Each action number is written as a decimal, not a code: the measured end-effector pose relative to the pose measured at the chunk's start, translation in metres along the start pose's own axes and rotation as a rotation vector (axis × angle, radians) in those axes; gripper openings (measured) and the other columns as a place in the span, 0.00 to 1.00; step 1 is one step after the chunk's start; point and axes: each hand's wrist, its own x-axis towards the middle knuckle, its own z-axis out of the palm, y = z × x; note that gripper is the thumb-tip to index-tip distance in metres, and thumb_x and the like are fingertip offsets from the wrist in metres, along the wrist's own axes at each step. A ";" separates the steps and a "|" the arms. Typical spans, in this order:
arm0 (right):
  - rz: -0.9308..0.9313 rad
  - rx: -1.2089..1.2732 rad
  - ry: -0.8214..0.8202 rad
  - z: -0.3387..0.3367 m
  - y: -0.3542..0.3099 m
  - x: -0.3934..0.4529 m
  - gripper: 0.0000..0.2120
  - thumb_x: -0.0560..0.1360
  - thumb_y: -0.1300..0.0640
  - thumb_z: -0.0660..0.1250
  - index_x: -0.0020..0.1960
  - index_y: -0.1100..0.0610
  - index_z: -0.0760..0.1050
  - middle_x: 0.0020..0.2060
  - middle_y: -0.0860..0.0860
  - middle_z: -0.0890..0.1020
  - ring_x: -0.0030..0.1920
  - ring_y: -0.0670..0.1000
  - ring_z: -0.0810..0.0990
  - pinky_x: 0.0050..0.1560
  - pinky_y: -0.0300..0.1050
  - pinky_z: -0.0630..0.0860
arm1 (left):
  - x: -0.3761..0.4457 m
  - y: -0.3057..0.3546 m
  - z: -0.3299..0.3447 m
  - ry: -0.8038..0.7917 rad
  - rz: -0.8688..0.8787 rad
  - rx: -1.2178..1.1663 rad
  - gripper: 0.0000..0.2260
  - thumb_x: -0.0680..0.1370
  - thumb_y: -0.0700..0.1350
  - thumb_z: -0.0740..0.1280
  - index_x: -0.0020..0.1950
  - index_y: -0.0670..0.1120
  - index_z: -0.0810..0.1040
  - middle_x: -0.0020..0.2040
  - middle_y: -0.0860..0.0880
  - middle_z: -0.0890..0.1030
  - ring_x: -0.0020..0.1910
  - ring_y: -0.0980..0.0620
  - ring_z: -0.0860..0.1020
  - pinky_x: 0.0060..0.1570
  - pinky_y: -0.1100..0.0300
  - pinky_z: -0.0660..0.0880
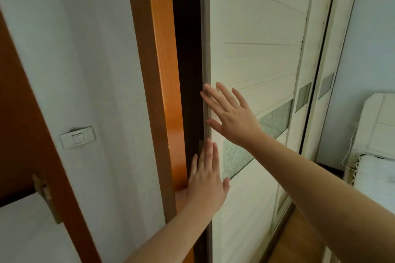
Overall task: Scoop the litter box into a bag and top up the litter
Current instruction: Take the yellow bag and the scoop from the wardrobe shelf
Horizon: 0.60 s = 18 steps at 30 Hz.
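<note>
We press both hands flat on a white sliding wardrobe door [256, 49]. Our left hand [206, 179] lies low at the door's left edge, fingers together and outstretched, its grip closed on nothing. Our right hand [230, 113] rests higher with fingers spread apart, gripping nothing. A dark gap [188, 60] shows between the door and the orange wooden frame [162, 70]. A light switch [77, 137] sits on the left wall. A white bed [376, 168] stands at far right. We cannot see the litter box anywhere here.
</note>
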 end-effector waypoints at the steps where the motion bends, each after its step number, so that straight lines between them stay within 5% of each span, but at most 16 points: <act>1: 0.001 0.000 -0.007 0.001 0.002 0.000 0.31 0.81 0.39 0.51 0.79 0.50 0.48 0.78 0.48 0.48 0.78 0.52 0.46 0.76 0.56 0.49 | 0.002 0.000 -0.002 -0.003 0.017 -0.001 0.43 0.78 0.65 0.56 0.78 0.45 0.33 0.78 0.44 0.33 0.78 0.44 0.40 0.75 0.47 0.45; 5: 0.021 -0.008 -0.031 0.006 0.011 0.000 0.32 0.81 0.39 0.52 0.79 0.50 0.47 0.78 0.49 0.48 0.78 0.53 0.46 0.76 0.56 0.50 | 0.013 0.003 -0.007 -0.063 0.065 0.016 0.41 0.80 0.64 0.53 0.76 0.45 0.29 0.73 0.44 0.24 0.75 0.44 0.32 0.72 0.50 0.34; 13: 0.068 -0.025 -0.046 0.032 0.041 -0.002 0.33 0.80 0.41 0.55 0.79 0.51 0.47 0.78 0.49 0.46 0.78 0.54 0.46 0.76 0.54 0.49 | 0.045 0.020 0.023 0.012 0.104 0.066 0.43 0.80 0.61 0.57 0.76 0.43 0.29 0.76 0.40 0.28 0.77 0.42 0.36 0.77 0.46 0.44; 18: 0.071 -0.028 -0.049 0.051 0.070 -0.003 0.31 0.81 0.39 0.51 0.79 0.50 0.47 0.78 0.49 0.47 0.78 0.54 0.47 0.76 0.56 0.50 | 0.071 0.040 0.048 0.049 0.063 0.078 0.42 0.81 0.63 0.52 0.75 0.42 0.28 0.75 0.41 0.27 0.75 0.42 0.30 0.74 0.48 0.34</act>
